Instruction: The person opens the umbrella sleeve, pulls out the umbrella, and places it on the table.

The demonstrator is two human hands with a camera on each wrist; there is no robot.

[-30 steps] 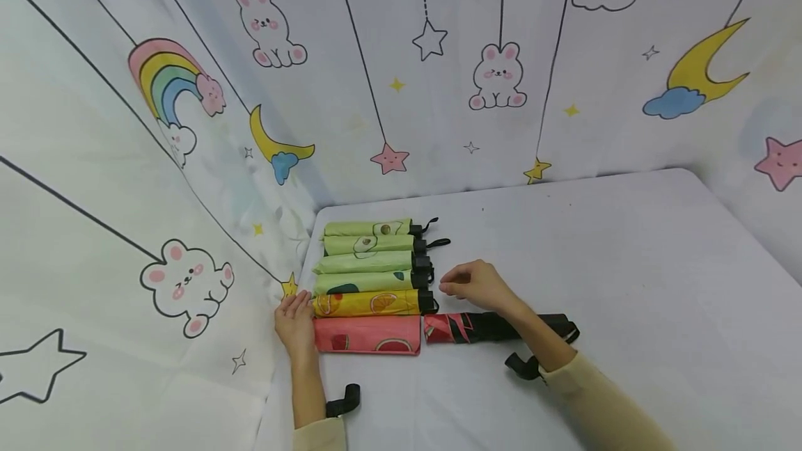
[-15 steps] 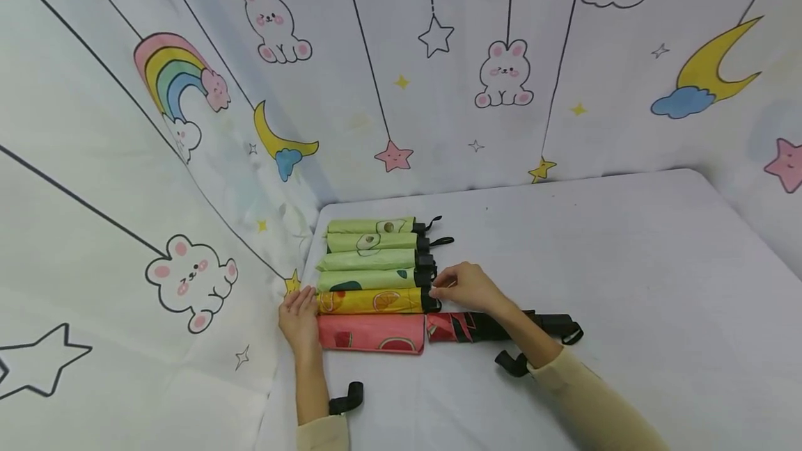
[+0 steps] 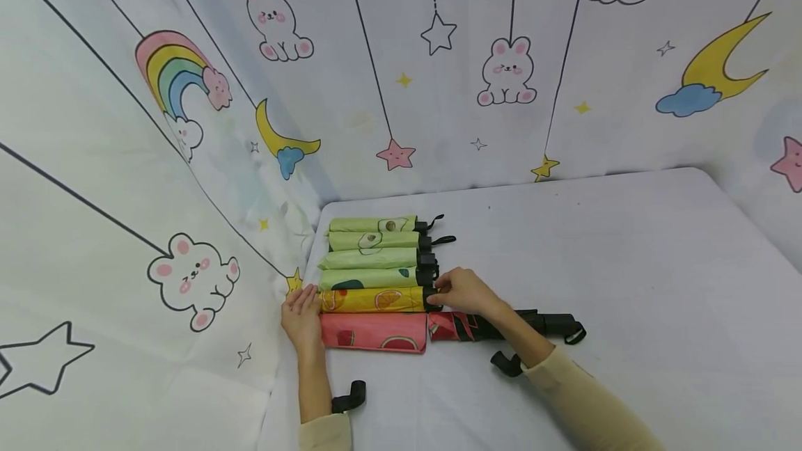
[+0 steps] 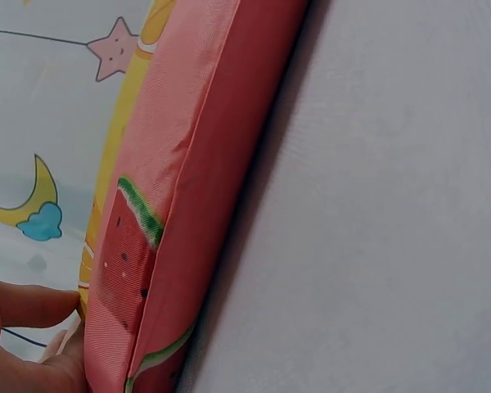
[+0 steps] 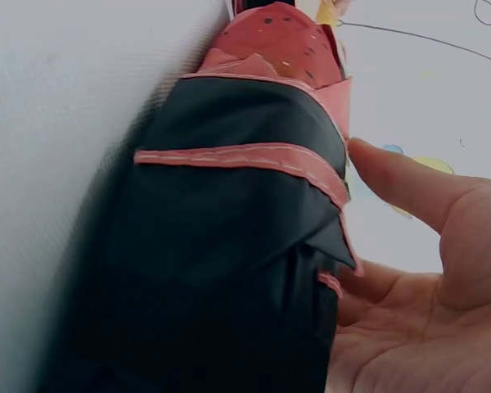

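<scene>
In the head view a yellow folding umbrella (image 3: 374,300) with orange slices lies between a green umbrella (image 3: 370,278) and a pink watermelon-print umbrella cover (image 3: 374,333). My left hand (image 3: 302,319) touches the yellow umbrella's left end, fingers mostly straight; in the left wrist view the thumb (image 4: 41,304) meets its edge. My right hand (image 3: 470,294) pinches the black handle (image 3: 432,299) at its other end. Below the right wrist lies a black-and-pink folded umbrella (image 3: 491,326), large in the right wrist view, where the handle grip is hidden.
Several green avocado-print umbrellas (image 3: 374,241) lie stacked in a row behind the yellow one, their black handles to the right. White cloth covers the table (image 3: 601,249). A patterned curtain (image 3: 351,68) stands at the back and left.
My right hand has come down and left onto the yellow umbrella's handle, from a spot just right of it. The left hand has stayed at the umbrella's left end.
</scene>
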